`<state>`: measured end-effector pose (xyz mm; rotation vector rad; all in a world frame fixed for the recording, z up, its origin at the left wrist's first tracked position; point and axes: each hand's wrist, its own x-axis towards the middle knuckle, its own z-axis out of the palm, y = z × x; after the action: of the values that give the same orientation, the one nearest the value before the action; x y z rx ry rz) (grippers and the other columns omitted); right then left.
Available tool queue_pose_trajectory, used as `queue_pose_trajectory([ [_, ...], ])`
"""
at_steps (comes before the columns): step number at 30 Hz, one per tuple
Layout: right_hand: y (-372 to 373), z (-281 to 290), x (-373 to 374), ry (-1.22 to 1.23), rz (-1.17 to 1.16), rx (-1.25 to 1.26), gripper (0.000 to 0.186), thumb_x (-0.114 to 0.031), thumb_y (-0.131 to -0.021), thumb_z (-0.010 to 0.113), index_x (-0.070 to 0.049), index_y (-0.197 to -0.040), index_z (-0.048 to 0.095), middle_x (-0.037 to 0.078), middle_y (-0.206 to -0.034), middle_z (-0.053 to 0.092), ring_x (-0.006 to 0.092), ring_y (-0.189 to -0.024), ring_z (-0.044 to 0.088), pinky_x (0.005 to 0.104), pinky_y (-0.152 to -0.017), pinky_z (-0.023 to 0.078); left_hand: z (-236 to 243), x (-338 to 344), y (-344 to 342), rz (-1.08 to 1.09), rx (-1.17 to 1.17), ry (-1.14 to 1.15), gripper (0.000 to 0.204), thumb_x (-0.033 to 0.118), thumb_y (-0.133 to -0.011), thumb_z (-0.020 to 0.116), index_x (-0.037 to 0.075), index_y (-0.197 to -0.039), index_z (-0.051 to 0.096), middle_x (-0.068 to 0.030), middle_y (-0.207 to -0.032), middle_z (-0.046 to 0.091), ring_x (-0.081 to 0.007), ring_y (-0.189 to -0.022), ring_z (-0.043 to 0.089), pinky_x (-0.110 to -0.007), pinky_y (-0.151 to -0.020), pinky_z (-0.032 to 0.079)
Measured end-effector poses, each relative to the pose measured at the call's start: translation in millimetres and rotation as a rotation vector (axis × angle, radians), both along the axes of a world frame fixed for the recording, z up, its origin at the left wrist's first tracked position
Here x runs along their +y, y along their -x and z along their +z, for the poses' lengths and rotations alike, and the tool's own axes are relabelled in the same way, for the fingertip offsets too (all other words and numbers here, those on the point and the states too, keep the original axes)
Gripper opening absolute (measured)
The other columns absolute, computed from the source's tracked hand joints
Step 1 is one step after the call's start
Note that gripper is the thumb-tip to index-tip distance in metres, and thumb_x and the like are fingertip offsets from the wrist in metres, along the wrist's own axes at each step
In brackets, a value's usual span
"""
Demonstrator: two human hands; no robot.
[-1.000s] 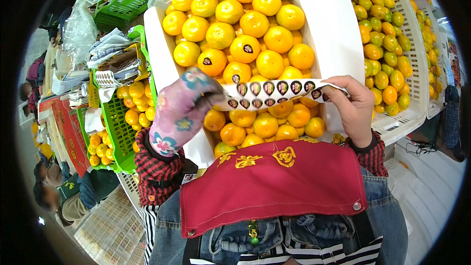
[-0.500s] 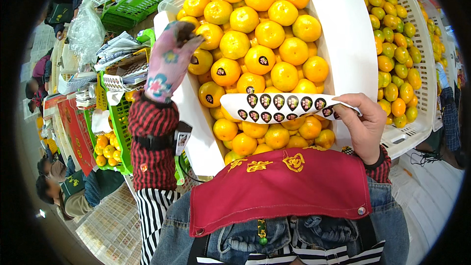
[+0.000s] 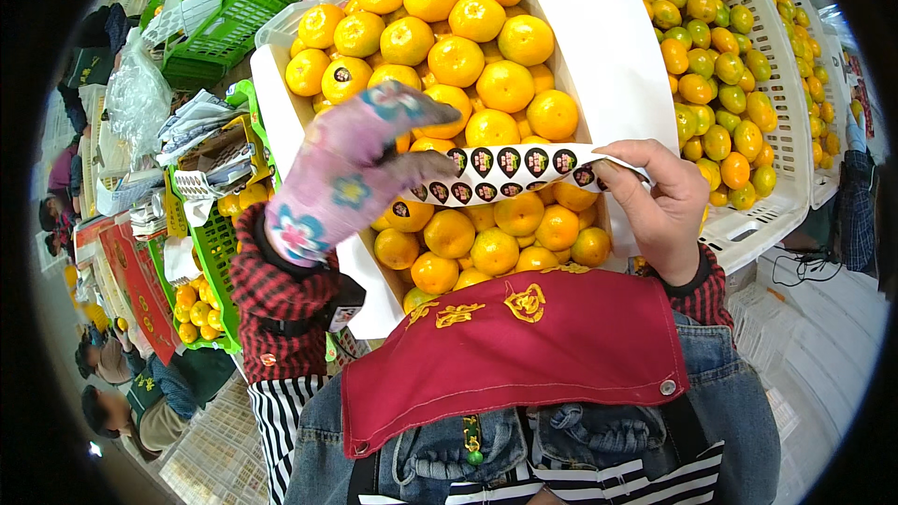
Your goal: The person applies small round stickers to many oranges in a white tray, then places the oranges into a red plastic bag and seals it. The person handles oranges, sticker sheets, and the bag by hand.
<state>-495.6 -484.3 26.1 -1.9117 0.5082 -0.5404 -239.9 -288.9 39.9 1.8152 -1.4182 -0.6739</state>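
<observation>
A white box (image 3: 638,56) holds rows of glossy orange citrus fruit (image 3: 504,86), some with dark oval stickers. Across them lies a white strip of dark stickers (image 3: 510,161), its right end pinched between the thumb and fingers of my bare right hand (image 3: 659,201). My left hand (image 3: 351,178), in a pink flowered glove with dark fingertips, is over the fruit at the strip's left end. Its thumb tip reaches onto the strip, with the index finger raised apart from it; whether the thumb touches the stickers I cannot tell.
White crates of green-orange fruit (image 3: 786,131) stand at the right. Green crates (image 3: 229,28) with fruit, papers and a clear plastic bag (image 3: 136,93) line the left. Several people (image 3: 112,411) are at the far left edge. A maroon apron (image 3: 510,355) covers my front.
Compared with half a second ago, my gloved left hand has come down and rightward from the upper-left fruit to the strip. The whole view has shifted slightly left.
</observation>
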Motion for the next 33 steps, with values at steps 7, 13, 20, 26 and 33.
queue_pose_trajectory([
  [7,-0.9,-3.6,-1.2,-0.047,-0.021,0.010,0.008,0.001,-0.093,0.070,0.004,-0.100,0.073,0.007,-0.087,0.076,0.0104,-0.080,0.071,0.0243,-0.072,0.055,-6.5,-3.7,12.1,0.074,-0.033,0.105,0.012,-0.001,-0.085,0.076,0.003,-0.095,0.071,-0.0040,-0.084,0.068,-0.0180,-0.079,0.065,-0.032,-0.070,0.051],
  [13,-0.6,-1.3,-4.0,-0.146,-0.076,0.047,0.009,0.000,-0.094,0.070,0.003,-0.102,0.073,0.004,-0.089,0.072,0.0089,-0.080,0.067,0.0228,-0.072,0.053,-42.9,-16.6,-32.4,0.414,-0.342,-0.151,0.019,0.020,-0.093,0.075,0.005,-0.104,0.069,-0.0081,-0.089,0.072,-0.0263,-0.081,0.069,-0.037,-0.073,0.055],
  [20,-0.6,1.8,-5.9,-0.134,-0.093,0.058,0.009,0.001,-0.091,0.071,0.004,-0.099,0.073,0.005,-0.086,0.075,0.0085,-0.080,0.069,0.0229,-0.071,0.054,-51.8,-26.7,-64.8,0.449,-0.257,0.006,0.034,0.003,-0.090,0.076,0.001,-0.121,0.061,-0.0116,-0.095,0.071,-0.0213,-0.087,0.069,-0.034,-0.078,0.056],
  [26,-3.1,-3.3,-8.3,-0.107,-0.073,0.064,0.010,0.002,-0.092,0.071,0.004,-0.101,0.073,0.006,-0.088,0.075,0.0102,-0.081,0.069,0.0240,-0.073,0.054,-80.1,-64.3,-81.9,0.309,-0.694,-0.054,0.039,0.012,-0.088,0.076,0.005,-0.125,0.062,-0.0166,-0.117,0.072,-0.0343,-0.101,0.071,-0.043,-0.085,0.056],
  [33,-2.3,-3.9,-11.4,-0.122,-0.045,0.012,0.009,0.002,-0.093,0.069,0.005,-0.101,0.072,0.008,-0.089,0.075,0.0118,-0.082,0.070,0.0246,-0.073,0.055,-5.5,-72.9,-43.5,0.289,-0.511,-0.003,0.039,0.005,-0.085,0.079,0.002,-0.123,0.068,-0.0150,-0.118,0.069,-0.0289,-0.110,0.067,-0.036,-0.090,0.056],
])
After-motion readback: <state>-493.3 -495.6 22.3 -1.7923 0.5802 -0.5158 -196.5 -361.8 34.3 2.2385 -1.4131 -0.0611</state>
